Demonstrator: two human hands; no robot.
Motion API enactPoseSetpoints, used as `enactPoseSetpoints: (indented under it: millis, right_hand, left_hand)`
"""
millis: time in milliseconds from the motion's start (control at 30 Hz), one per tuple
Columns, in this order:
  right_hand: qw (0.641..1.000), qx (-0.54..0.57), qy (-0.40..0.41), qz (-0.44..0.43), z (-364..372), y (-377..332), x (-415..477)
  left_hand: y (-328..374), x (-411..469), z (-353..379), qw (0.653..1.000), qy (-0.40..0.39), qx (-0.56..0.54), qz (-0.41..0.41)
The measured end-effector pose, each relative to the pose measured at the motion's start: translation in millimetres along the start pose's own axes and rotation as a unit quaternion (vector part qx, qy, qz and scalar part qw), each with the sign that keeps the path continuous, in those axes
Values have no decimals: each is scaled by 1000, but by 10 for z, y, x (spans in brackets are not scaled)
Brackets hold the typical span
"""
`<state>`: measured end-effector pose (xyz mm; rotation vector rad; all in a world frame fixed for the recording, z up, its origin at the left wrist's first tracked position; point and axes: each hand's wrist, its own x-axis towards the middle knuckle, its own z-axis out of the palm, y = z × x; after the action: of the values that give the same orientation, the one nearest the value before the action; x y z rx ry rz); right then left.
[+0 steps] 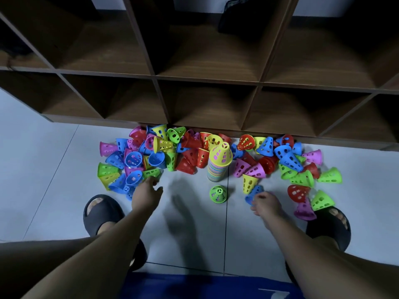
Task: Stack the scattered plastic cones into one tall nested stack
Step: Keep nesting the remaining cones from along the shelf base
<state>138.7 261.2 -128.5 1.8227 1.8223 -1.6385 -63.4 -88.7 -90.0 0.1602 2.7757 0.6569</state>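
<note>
A tall nested stack (218, 167) of many-coloured cones stands on the floor, topped by a yellow cone (222, 153). Several loose perforated cones lie in heaps to its left (133, 158) and right (289, 160). One green cone (218, 194) stands alone in front of the stack. My left hand (146, 193) reaches to the left heap, its fingers at a green cone (152, 172); whether it grips is unclear. My right hand (265, 203) holds a blue cone (253, 193) lying on the floor beside a yellow cone (248, 183).
A dark wooden cubby shelf (207, 78) stands right behind the cones. My feet in black slippers sit at the left (101, 212) and right (330, 227). Pale floor tiles (194, 223) lie between my arms.
</note>
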Motion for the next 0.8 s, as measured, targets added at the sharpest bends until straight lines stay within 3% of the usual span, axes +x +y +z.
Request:
enactPoseSetpoints:
  millis: [167, 267, 400, 567, 800]
  right_hand:
    - [999, -23, 32, -20, -34, 46, -72]
    - [999, -25, 32, -18, -32, 42, -121]
    - [997, 79, -10, 20, -17, -5, -164]
    - [983, 170, -38, 64, -32, -31, -159]
    - [987, 142, 50, 55, -8, -40, -168]
  left_hand:
    - [-220, 183, -176, 998, 46, 16, -44]
    - [-325, 227, -179, 996, 22, 56, -69]
    - [-394, 190, -136, 986, -72, 115, -97]
    - [-420, 77, -63, 986, -56, 126, -97]
    - [-149, -243, 97, 996, -15, 64, -51]
